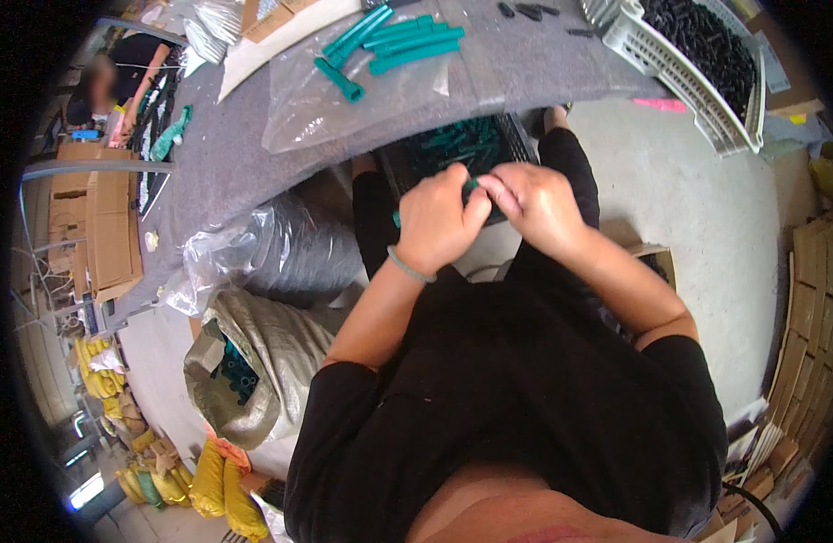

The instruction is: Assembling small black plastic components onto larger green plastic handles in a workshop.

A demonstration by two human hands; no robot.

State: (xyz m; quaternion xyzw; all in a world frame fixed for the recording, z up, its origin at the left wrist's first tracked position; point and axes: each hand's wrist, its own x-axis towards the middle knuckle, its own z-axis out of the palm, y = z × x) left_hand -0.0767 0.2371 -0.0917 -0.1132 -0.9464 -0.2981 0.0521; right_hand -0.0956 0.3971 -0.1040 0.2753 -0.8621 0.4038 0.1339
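My left hand (pixel 439 222) is closed around a green plastic tube (pixel 471 186). One end shows between my hands, and a bit of green also shows past the left edge of that hand. Close beside it, my right hand (pixel 541 210) is closed with thumb and fingers pinched at the tube's end; whether a small part sits in that pinch is hidden. Below my hands, between my knees, a black crate (pixel 523 136) holds many green tubes (pixel 457 143). More green tubes (pixel 416 41) lie on clear plastic sheeting (pixel 308 113) on the grey-covered table (pixel 525 77).
A white basket (pixel 656 63) of small black parts stands at the table's right end, with loose black pieces (pixel 530 11) nearby. On my left are a clear plastic bag (pixel 272 244) and a woven sack (pixel 285 362) with green pieces inside. Another person (pixel 131 77) works at far left.
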